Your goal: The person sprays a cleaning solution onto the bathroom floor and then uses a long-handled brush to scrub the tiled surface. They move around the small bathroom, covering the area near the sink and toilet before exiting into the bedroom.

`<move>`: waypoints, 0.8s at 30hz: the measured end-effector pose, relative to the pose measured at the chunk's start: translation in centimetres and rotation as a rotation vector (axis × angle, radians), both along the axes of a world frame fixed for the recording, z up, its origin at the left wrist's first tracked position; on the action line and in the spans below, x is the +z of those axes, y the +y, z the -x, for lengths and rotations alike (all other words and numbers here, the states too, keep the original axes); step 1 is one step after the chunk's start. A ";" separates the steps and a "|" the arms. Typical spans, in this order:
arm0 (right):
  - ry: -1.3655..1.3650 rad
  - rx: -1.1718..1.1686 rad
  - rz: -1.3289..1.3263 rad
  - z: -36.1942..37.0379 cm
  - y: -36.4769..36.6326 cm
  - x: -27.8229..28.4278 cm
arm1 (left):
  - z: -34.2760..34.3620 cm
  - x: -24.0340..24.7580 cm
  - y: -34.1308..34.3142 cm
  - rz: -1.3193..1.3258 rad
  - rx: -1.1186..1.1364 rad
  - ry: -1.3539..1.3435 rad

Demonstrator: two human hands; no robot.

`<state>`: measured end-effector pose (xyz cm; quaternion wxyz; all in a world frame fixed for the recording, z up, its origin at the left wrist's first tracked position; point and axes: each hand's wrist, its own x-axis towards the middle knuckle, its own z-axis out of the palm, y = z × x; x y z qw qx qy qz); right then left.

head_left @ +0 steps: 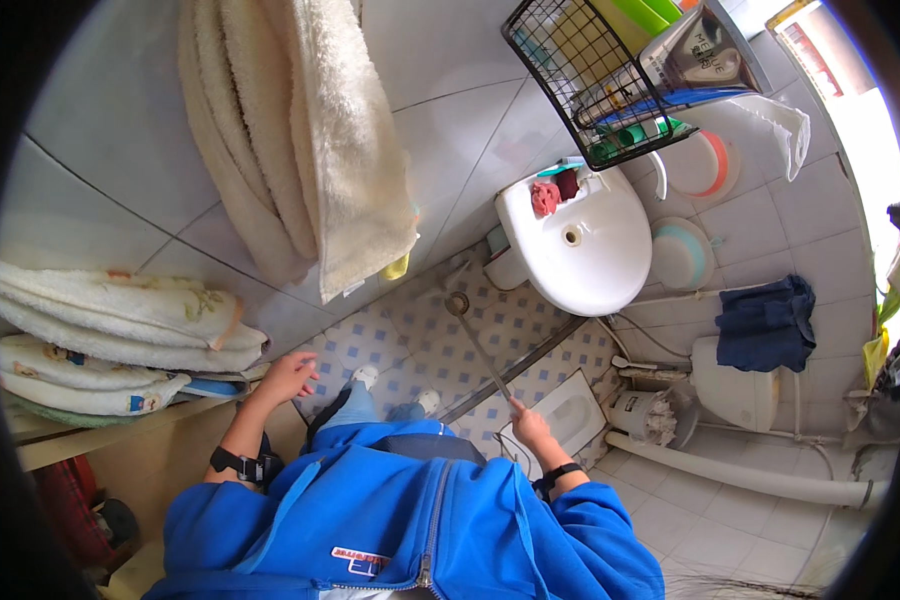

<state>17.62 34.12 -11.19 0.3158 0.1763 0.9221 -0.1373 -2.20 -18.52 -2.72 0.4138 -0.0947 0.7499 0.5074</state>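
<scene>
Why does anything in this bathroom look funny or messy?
A crumpled red cloth sits on the rim of the white ceramic sink, and a dark blue towel hangs bunched and crooked on the tiled wall. Nothing looks spilled or broken.

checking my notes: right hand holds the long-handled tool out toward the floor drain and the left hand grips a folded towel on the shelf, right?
Not quite. In the head view the left hand is open and empty, near the shelf edge, gripping no towel. The right hand does hold the long-handled tool.
</scene>
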 end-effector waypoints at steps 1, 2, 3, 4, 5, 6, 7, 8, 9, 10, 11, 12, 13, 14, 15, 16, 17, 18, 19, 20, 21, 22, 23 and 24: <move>-0.015 0.005 -0.015 -1.1 0.0 0.2 | -0.1 0.0 -0.1 0.020 0.020 -0.003; -0.025 -0.006 0.008 -2.2 0.1 0.4 | -0.4 0.0 -0.1 0.005 0.018 0.013; -0.032 -0.021 0.017 -3.2 0.0 0.6 | -0.7 -0.1 -0.2 0.004 0.026 0.015; -0.038 -0.036 0.025 -4.2 -0.2 0.9 | -1.0 -0.3 -0.2 -0.002 0.045 0.017; -0.070 -0.060 0.025 -4.9 -0.5 1.2 | -1.4 -0.6 -0.3 -0.003 0.044 0.008; -0.049 -0.073 0.037 -5.4 -0.7 1.7 | -1.8 -0.8 -0.4 -0.007 0.053 0.002; 0.002 -0.074 0.069 -5.6 -0.7 2.2 | -2.2 -1.0 -0.5 -0.006 0.064 -0.018; 0.009 -0.088 0.081 -5.7 -0.6 3.0 | -2.5 -1.2 -0.8 -0.018 0.067 -0.004; 0.007 -0.102 0.081 -5.6 -0.3 3.7 | -2.7 -1.3 -1.0 -0.026 0.074 -0.005; 0.024 -0.137 0.124 -5.3 0.3 4.5 | -2.8 -1.3 -1.3 -0.032 0.082 -0.019; 0.048 -0.118 0.148 -4.9 0.8 5.2 | -2.8 -1.2 -1.5 -0.026 0.092 -0.004; 0.029 -0.078 0.144 -4.2 1.3 5.7 | -2.7 -1.1 -1.7 -0.018 0.103 -0.003; 0.006 -0.036 0.132 -3.5 1.7 5.9 | -2.5 -1.0 -1.8 0.005 0.115 -0.012; 0.008 -0.029 0.178 -2.6 1.8 5.6 | -2.3 -0.8 -1.8 -0.004 0.110 0.001; 0.010 -0.024 0.222 -1.5 1.6 4.8 | -2.1 -0.6 -1.6 0.002 0.106 0.008; 0.010 -0.019 0.266 -1.0 1.2 4.0 | -1.8 -0.5 -1.3 0.019 0.106 0.007; 0.019 0.017 0.282 -0.7 0.1 2.7 | -1.6 -0.3 -1.0 0.008 0.091 0.016; 0.027 0.057 0.297 -0.1 -1.1 1.3 | -1.5 -0.2 -0.5 0.009 0.081 0.021; 0.030 0.085 0.301 -0.1 -1.9 0.3 | -1.3 -0.1 -0.1 0.010 0.074 0.027; -0.035 0.124 0.223 -0.7 -2.2 -0.1 | -1.2 0.0 0.2 -0.001 0.069 0.032; -0.110 0.150 0.133 -1.6 -2.2 -0.2 | -1.2 0.0 0.5 -0.013 0.062 0.035; -0.213 0.181 0.041 -2.2 -2.0 -0.2 | -1.2 0.0 0.8 -0.024 0.068 0.031; -0.184 0.194 0.001 -2.3 -0.9 0.2 | -1.2 0.0 0.9 -0.028 0.053 0.040; -0.194 0.213 -0.034 -2.6 1.0 1.1 | -1.4 -0.1 0.9 -0.024 0.049 0.031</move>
